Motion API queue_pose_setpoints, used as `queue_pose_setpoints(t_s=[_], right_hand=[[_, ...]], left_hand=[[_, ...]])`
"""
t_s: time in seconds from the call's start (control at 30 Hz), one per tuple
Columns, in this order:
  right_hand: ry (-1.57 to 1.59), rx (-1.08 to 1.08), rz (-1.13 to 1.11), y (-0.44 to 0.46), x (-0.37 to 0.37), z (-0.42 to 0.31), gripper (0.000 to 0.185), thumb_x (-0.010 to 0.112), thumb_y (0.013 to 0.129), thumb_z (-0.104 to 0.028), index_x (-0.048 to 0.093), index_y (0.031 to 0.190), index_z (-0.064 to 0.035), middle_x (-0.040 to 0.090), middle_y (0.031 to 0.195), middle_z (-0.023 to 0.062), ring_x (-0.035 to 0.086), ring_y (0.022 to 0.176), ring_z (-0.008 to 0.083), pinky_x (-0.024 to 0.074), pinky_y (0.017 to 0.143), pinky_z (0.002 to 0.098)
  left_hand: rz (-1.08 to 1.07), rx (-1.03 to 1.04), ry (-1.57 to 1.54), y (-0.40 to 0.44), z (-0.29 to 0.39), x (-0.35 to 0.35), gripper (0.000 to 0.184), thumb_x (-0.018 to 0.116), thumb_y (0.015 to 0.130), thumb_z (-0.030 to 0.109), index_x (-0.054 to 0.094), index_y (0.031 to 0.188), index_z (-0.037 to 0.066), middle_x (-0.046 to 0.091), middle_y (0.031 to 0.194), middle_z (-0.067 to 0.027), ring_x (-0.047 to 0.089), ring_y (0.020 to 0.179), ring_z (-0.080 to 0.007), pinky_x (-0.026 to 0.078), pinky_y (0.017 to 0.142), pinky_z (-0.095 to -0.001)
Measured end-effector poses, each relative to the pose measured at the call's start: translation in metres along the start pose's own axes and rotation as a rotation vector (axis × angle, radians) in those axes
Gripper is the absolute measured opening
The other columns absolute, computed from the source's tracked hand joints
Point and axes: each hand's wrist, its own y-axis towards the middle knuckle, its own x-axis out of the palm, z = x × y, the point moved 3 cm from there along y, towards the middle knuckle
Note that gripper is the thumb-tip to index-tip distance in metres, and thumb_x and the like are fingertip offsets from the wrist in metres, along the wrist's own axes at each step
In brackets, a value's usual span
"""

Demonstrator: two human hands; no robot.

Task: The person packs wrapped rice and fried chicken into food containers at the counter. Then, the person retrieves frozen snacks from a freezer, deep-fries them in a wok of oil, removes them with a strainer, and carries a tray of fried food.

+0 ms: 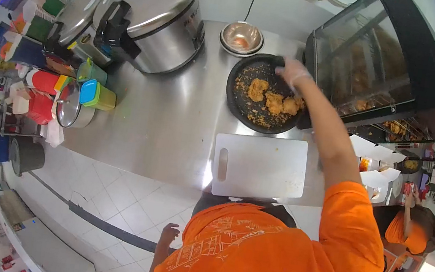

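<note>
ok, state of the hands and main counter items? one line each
black pan: upright, holding fried pieces and crumbs
right hand: gloved, at the pan's far rim, grip unclear
left hand: lowered, loosely curled, empty
white cutting board: flat, some crumbs
large cooker: shut
smaller cooker: shut
metal bowls: stacked, upright
yellow-green tub: blue lid on
glass cabinet: door state unclear

So the cutting board sits by the counter's near edge, pan right behind it with chicken pieces inside. Nested bowls are just past the pan, bit left. Glass cabinet's on the right, two big cookers off left, plastic containers in front of those.
</note>
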Motion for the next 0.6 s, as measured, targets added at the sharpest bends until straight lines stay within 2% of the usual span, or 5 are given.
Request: queue_pose_setpoints(t_s=[0.17,0.27,0.4,0.5,0.6], right_hand=[[0.35,0.128,0.317,-0.087,-0.097,-0.105,0.059,0.062,0.098,-0.045,0.053,0.142,-0.0054,0.062,0.133,0.0291,0.059,0.124,0.0429,0.0468,0.105,0.0503],[0.052,0.222,0.182,-0.059,0.022,-0.09,0.06,0.062,0.098,-0.044,0.054,0.143,-0.0058,0.064,0.13,0.0287,0.059,0.126,0.0421,0.0468,0.106,0.0469],[0.034,0.028,-0.085,-0.046,0.017,-0.109,0.062,0.062,0.097,-0.046,0.054,0.144,-0.0061,0.063,0.133,0.028,0.058,0.127,0.0435,0.045,0.109,0.0473],[0.418,0.253,0.017,-0.052,-0.039,-0.122,0.064,0.061,0.098,-0.047,0.053,0.146,-0.0063,0.059,0.141,0.0264,0.057,0.131,0.0437,0.042,0.113,0.0483],[0.017,0.361,-0.044,-0.039,0.058,-0.095,0.066,0.064,0.097,-0.045,0.053,0.147,-0.0034,0.062,0.137,0.0265,0.058,0.128,0.0425,0.0446,0.11,0.0466]], left_hand=[[0.043,0.082,0.156,0.012,0.029,-0.013,0.032,0.062,0.083,0.006,0.069,0.113,0.007,0.073,0.079,-0.0051,0.065,0.063,-0.0119,0.047,0.048,-0.0274],[0.052,0.13,0.103,0.02,0.046,-0.01,0.031,0.062,0.083,0.009,0.07,0.113,0.006,0.073,0.078,-0.0039,0.064,0.064,-0.011,0.048,0.051,-0.0282],[0.068,0.036,0.167,0.02,0.068,0.008,0.035,0.065,0.081,0.013,0.069,0.115,0.006,0.07,0.08,-0.0046,0.062,0.068,-0.0119,0.048,0.058,-0.0289],[0.088,-0.002,0.121,0.02,0.075,0.02,0.038,0.065,0.081,0.012,0.067,0.118,0.006,0.071,0.082,-0.0064,0.063,0.073,-0.0143,0.049,0.061,-0.0301],[0.109,0.001,0.107,0.011,0.068,0.025,0.037,0.066,0.08,0.011,0.068,0.117,0.006,0.071,0.084,-0.0066,0.064,0.072,-0.0149,0.049,0.061,-0.0307]])
